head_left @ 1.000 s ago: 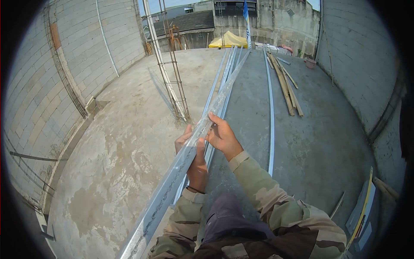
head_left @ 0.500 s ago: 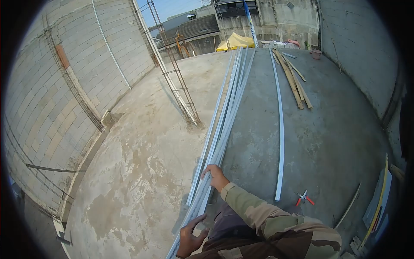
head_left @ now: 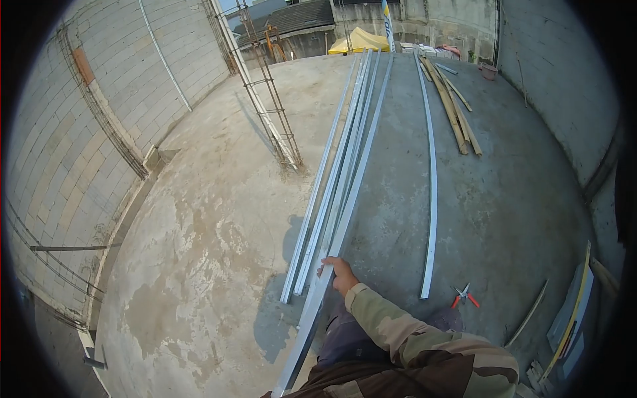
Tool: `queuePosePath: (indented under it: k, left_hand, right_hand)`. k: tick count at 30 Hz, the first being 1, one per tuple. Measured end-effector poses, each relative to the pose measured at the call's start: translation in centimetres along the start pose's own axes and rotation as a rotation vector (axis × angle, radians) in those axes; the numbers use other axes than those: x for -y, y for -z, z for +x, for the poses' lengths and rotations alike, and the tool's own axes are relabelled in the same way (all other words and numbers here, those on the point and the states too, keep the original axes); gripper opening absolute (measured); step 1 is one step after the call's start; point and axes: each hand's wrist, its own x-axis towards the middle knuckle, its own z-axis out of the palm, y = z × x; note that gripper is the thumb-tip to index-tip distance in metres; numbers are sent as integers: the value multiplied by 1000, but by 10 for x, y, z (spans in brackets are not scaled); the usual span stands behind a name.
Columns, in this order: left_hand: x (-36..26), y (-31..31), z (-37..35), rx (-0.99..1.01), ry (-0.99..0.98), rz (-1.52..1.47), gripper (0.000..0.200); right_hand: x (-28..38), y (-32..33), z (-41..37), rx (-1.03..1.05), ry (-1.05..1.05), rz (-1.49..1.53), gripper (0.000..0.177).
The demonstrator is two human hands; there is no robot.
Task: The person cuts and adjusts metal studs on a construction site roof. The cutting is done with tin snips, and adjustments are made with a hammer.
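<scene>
My right hand [head_left: 342, 274], in a camouflage sleeve, is wrapped round a long metal channel [head_left: 310, 317] whose near end runs down past my legs. My left hand is out of the picture. Several more metal channels [head_left: 335, 179] lie lengthwise on the concrete just left of the held one, reaching away toward the far edge. On the right, a single metal channel [head_left: 431, 199] lies apart from that group.
Red-handled snips [head_left: 465, 296] lie right of my legs. Wooden poles [head_left: 454, 116] rest farther off. A rebar column [head_left: 269, 99] rises at left. A yellow spirit level [head_left: 572, 315] and scraps sit at lower right. Block walls [head_left: 152, 79] flank the concrete floor [head_left: 206, 225].
My left hand has dropped out of view at the bottom. The channel in my right hand is now separated from the others at its near end. The view has tilted down slightly.
</scene>
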Motion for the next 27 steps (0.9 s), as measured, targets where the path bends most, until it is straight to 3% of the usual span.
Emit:
queuePosePath:
  k: [13, 19, 22, 25, 26, 27]
  left_hand:
    - [66, -111, 44, 153, -52, 147, 60]
    - [75, -145, 89, 234, -57, 275, 58]
    - [72, -157, 107, 294, -50, 344, 57]
    - [33, -148, 146, 354, -43, 394, 56]
    - [-20, -124, 194, 252, 62, 220, 46]
    - [-56, -111, 234, 153, 169, 56, 50]
  right_hand:
    - [10, 51, 17, -165, -15, -150, 15]
    - [57, 38, 77, -118, 12, -160, 14]
    - [110, 8, 115, -42, 173, -185, 18]
    - [162, -17, 165, -26, 337, -255, 19]
    - [188, -23, 185, -17, 360, -286, 19]
    - [215, -26, 213, -13, 377, -309, 19]
